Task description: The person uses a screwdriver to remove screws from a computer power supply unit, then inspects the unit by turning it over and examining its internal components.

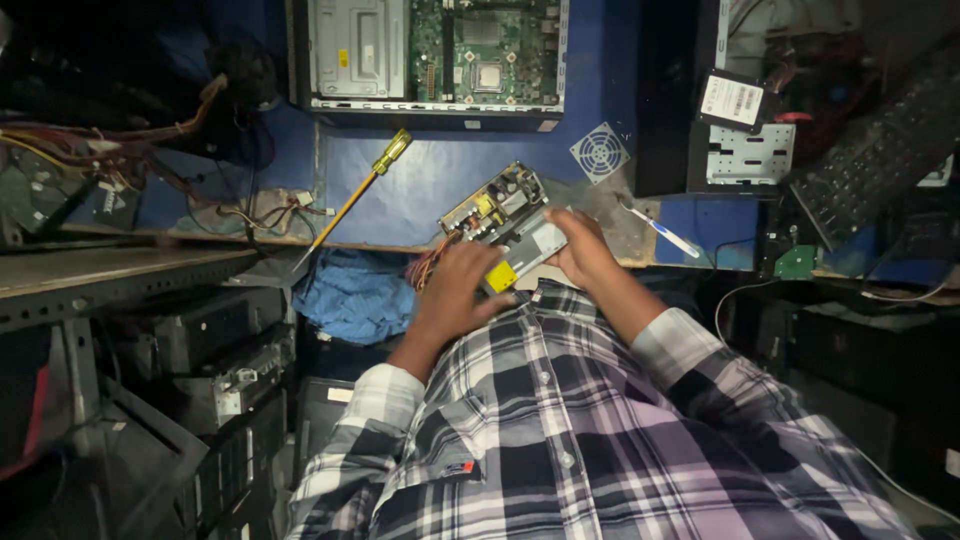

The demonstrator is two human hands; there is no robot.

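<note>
Item one: I saw my left hand point(455, 285) closed around the near end of an opened power supply unit point(505, 222), fingers curled over its grey metal case beside a yellow label, with a bunch of coloured wires point(428, 262) trailing out just left of the knuckles. Item two: my right hand point(580, 250) gripped the same unit from the other side, fingers wrapped on the case edge, thumb hidden from me. The unit itself was held tilted above the front edge of the blue workbench point(420, 180), its exposed circuit board end pointing away from me and toward the bench, close to my checked shirt point(560, 430). Item three: a screwdriver with a yellow handle point(350, 200) lay diagonally on the bench to the left of the unit, well apart from both hands. Item four: a small square fan grille point(599, 152) lay flat beyond the unit, to its right. Item five: a pen-like tool point(660, 232) lay just right of my right hand. Item six: an open computer case showing a green motherboard point(470, 50) stood at the back of the bench. Item seven: a crumpled blue cloth point(350, 295) sat below the bench edge, left of my left hand. Item eight: a black keyboard point(880, 150) leaned at the far right.
</note>
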